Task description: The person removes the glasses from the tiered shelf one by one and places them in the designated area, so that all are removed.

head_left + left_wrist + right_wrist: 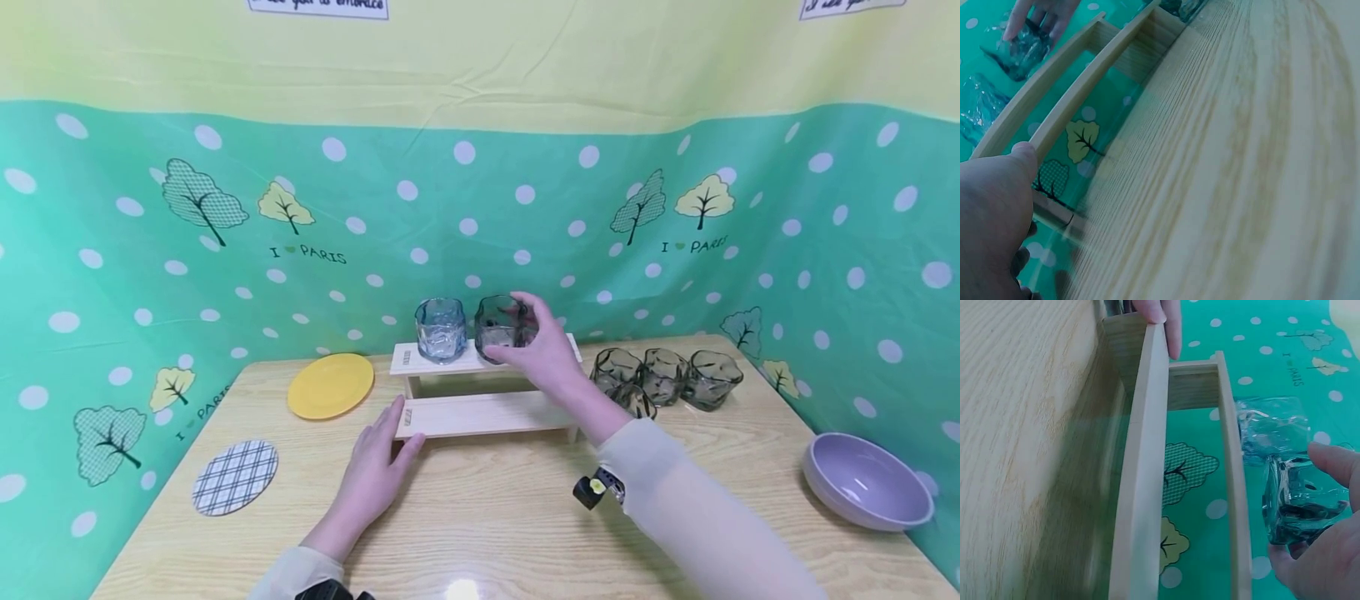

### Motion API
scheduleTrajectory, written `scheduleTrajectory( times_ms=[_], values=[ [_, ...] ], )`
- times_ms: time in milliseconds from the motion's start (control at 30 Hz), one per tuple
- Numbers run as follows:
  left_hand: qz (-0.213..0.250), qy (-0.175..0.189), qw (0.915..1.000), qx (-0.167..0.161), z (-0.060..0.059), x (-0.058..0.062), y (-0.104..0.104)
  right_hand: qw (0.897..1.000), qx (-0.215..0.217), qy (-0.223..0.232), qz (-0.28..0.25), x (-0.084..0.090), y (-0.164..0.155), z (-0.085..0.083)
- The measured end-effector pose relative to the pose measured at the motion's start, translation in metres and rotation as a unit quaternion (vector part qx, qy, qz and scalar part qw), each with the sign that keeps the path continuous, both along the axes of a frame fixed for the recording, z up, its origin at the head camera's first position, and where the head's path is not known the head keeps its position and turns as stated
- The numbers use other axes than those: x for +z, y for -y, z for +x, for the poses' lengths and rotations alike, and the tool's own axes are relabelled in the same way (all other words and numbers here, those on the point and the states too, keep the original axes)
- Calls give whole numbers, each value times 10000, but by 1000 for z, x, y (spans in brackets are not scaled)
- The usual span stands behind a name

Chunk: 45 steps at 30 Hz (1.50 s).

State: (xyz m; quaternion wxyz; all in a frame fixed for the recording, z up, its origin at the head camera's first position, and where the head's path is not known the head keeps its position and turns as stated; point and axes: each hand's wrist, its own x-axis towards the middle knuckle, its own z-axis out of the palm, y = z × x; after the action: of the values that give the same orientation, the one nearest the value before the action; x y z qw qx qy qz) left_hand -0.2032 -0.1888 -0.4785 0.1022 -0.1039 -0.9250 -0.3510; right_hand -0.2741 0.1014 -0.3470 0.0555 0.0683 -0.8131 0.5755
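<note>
The right hand (551,354) curls its fingers round a smoky grey faceted glass tumbler (498,327) standing on the top step of the pale two-step wooden rack (480,412), with a clear bluish glass tumbler (440,330) just beside its fingertips (not touching, as far as shows). The left hand (375,471) lies flat on the wooden table (487,517), fingers straight, fingertips resting against the rack's lower step at its left end.

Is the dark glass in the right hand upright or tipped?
Upright: the dark glass stands on the rack's top shelf with its mouth up, gripped by the right hand.
</note>
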Motion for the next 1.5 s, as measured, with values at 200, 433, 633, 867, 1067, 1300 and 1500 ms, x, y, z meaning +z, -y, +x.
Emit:
scheduleTrajectory(
  times_ms=[200, 433, 633, 867, 1067, 1300, 1500],
  values=[
    [25, 62, 10000, 10, 1, 0, 1, 9999, 71, -31, -108, 7, -9, 12],
    [-5, 158, 9999, 6, -1, -1, 1, 9984, 324, -92, -450, 14, -22, 28],
    [24, 81, 10000, 20, -1, -1, 0, 9986, 316, 46, -427, 15, -37, 39],
    [-1, 175, 9998, -12, -3, -1, 1, 9995, 183, -215, -145, 13, -58, 53],
    [-14, 169, 9999, -22, -4, -2, 2, 9997, 116, -234, -33, 13, -77, 64],
    [-1, 169, 9998, -39, -4, -1, 1, 9993, -35, -173, 326, 15, -103, 78],
    [13, 60, 10000, -42, -3, 0, 1, 9988, -242, -93, 421, 16, -125, 86]
  ],
)
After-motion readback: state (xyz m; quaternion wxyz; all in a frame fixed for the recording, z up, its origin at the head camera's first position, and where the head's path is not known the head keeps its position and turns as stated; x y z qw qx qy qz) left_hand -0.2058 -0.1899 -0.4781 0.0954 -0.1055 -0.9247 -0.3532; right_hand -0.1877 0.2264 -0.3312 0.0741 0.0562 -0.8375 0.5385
